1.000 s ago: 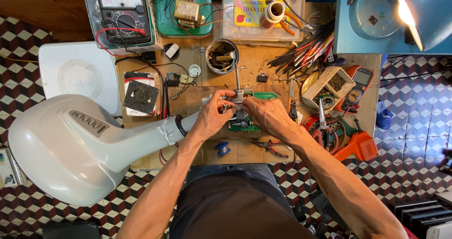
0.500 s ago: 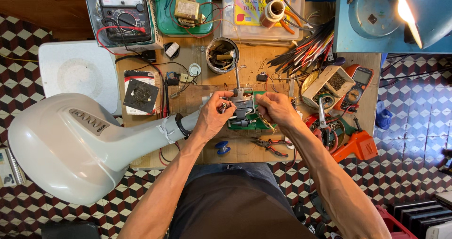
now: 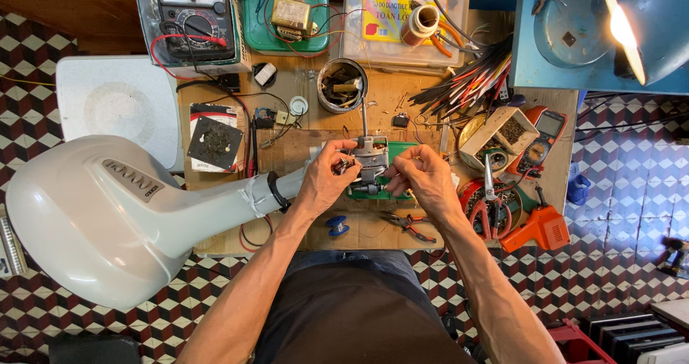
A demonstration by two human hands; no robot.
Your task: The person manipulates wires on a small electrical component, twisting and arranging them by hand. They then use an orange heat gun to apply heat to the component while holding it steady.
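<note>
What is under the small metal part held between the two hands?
A green board lies on the wooden bench beneath the small metal part, its edges showing beside the left hand and right hand. Its middle is covered.

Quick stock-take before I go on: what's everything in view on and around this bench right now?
switch part: 1, grey metal, bench centre, pinched by both hands
green board: 1, under the part
dryer hood: 1, white, left, neck toward the hands
analog meter: 1, black, top left
green tray: 1, holds a transformer, top centre
round tin: 1, small parts, above the hands
wire bundle: 1, mixed colours, upper right
digital meter: 1, orange, right
red pliers: 1, right
solder gun: 1, orange, right edge
lamp: 1, lit, top right
left hand: on the part's left side
right hand: on its right side
</note>
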